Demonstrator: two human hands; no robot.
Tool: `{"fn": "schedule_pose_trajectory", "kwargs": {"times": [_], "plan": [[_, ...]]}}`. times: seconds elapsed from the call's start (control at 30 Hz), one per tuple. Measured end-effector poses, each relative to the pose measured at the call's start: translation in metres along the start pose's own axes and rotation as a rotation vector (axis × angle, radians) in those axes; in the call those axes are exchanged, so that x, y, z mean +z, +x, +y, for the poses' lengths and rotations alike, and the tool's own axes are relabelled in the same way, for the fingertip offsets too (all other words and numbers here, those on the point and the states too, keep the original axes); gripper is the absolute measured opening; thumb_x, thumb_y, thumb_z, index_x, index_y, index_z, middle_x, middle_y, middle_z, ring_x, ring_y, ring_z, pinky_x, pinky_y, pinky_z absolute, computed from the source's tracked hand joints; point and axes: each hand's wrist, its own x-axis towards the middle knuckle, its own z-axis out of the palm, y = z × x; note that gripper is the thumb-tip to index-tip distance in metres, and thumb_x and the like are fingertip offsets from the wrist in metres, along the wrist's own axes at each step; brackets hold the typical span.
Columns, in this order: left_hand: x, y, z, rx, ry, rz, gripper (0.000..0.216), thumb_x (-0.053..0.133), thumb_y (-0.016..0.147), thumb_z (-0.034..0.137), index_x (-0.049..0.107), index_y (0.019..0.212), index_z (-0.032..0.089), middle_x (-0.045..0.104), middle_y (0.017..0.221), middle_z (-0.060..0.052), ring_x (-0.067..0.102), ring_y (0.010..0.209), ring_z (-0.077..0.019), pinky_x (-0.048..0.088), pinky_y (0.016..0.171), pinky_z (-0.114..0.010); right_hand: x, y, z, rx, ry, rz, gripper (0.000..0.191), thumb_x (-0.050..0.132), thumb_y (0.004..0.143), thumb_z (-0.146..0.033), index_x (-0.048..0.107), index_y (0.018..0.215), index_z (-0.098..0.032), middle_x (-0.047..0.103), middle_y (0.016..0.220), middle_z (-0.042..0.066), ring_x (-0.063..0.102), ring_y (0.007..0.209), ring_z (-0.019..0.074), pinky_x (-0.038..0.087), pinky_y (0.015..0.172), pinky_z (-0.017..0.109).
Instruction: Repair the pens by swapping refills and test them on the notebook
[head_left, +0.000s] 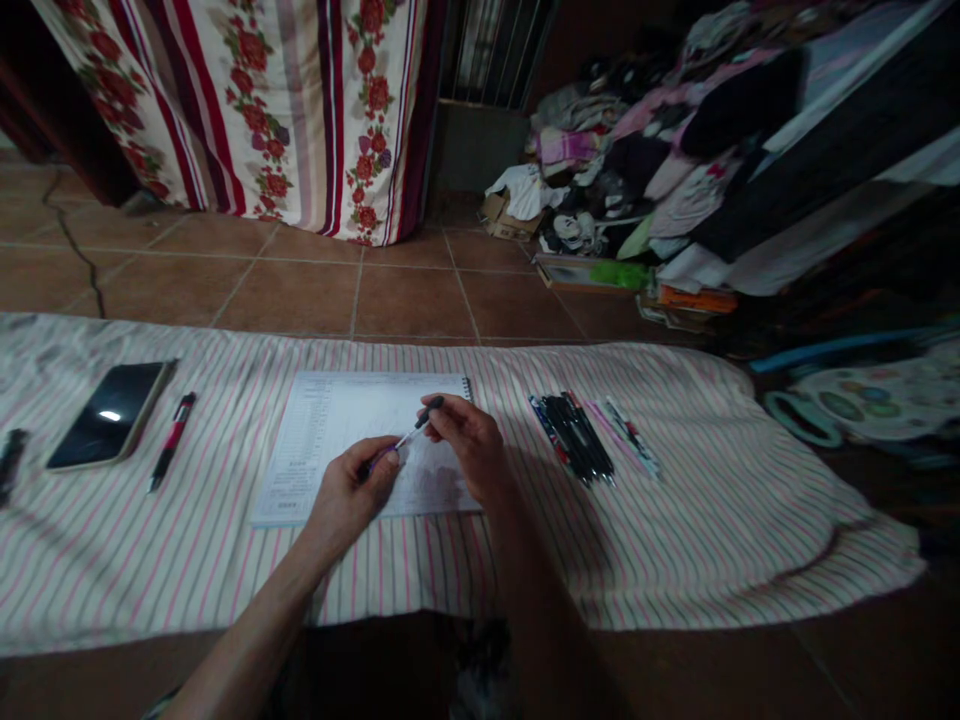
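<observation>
Over an open spiral notebook [307,450], both hands hold a pen [411,434]. My left hand [360,480] is closed round its purple end, most of which the fingers hide. The black end is pinched in the fingertips of my right hand [469,440]. Between the hands a thin, pale, shiny length of the pen shows; I cannot tell if it is one piece or parted. A bundle of pens [574,435], mostly black, lies to the right of the notebook, near my right forearm.
Left of the notebook lie a red and black pen [172,440] and a phone [109,415], with a dark object [11,460] at the far left edge. Striped cloth [712,520] covers the surface. Beyond are a tiled floor [405,290], a floral curtain [300,110] and heaped clothes [645,170].
</observation>
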Motion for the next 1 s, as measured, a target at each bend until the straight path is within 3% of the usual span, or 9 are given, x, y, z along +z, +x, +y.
{"fn": "schedule_pose_trajectory", "kwargs": {"times": [0.1,0.37,0.5,0.67,0.83,1.0], "plan": [[0.000,0.000,0.005,0.021,0.015,0.032,0.030,0.062,0.071,0.039,0.071,0.089,0.016,0.065,0.070,-0.002,0.053,0.064,-0.0141,0.043,0.061,-0.027,0.002,-0.001,0.002,0.004,0.000,-0.022,0.028,0.064,0.074,-0.038,0.066,0.095,-0.019,0.068,0.080,0.003,0.060,0.066,0.0114,0.048,0.062,0.025],[0.004,0.000,0.007,-0.095,-0.177,0.021,0.036,0.065,0.066,0.042,0.064,0.089,0.015,0.057,0.058,0.002,0.050,0.053,-0.0108,0.040,0.050,-0.024,0.012,-0.002,0.005,0.031,-0.039,-0.104,0.026,0.064,0.074,-0.035,0.066,0.093,-0.019,0.064,0.072,0.000,0.058,0.067,0.0110,0.046,0.063,0.024],[0.004,0.000,0.007,-0.074,-0.146,0.027,0.036,0.064,0.066,0.042,0.064,0.089,0.015,0.053,0.057,0.004,0.046,0.050,-0.0092,0.037,0.048,-0.023,0.013,-0.002,0.007,0.018,-0.066,-0.123,0.025,0.064,0.073,-0.035,0.066,0.093,-0.019,0.064,0.074,-0.001,0.057,0.068,0.0106,0.046,0.065,0.024],[0.000,0.001,0.001,-0.038,-0.052,0.013,0.034,0.061,0.072,0.039,0.063,0.095,0.015,0.059,0.067,0.001,0.053,0.060,-0.0127,0.042,0.056,-0.026,0.013,-0.002,0.008,0.021,-0.071,-0.130,0.025,0.064,0.073,-0.034,0.067,0.093,-0.019,0.065,0.078,-0.001,0.057,0.069,0.0103,0.045,0.066,0.023],[-0.004,0.002,-0.005,0.095,0.018,-0.025,0.022,0.056,0.078,0.033,0.065,0.090,0.016,0.062,0.084,-0.004,0.057,0.078,-0.0168,0.044,0.072,-0.031,0.013,-0.003,0.005,0.029,-0.068,-0.130,0.024,0.064,0.072,-0.034,0.067,0.091,-0.019,0.065,0.077,-0.001,0.058,0.069,0.0105,0.045,0.066,0.024],[-0.005,0.003,-0.007,0.122,0.044,-0.034,0.021,0.054,0.080,0.033,0.066,0.088,0.017,0.061,0.085,-0.005,0.056,0.080,-0.0174,0.043,0.073,-0.032,0.013,-0.003,0.006,0.026,-0.060,-0.132,0.022,0.065,0.072,-0.032,0.067,0.090,-0.020,0.065,0.077,-0.001,0.059,0.070,0.0104,0.045,0.067,0.023]]}}
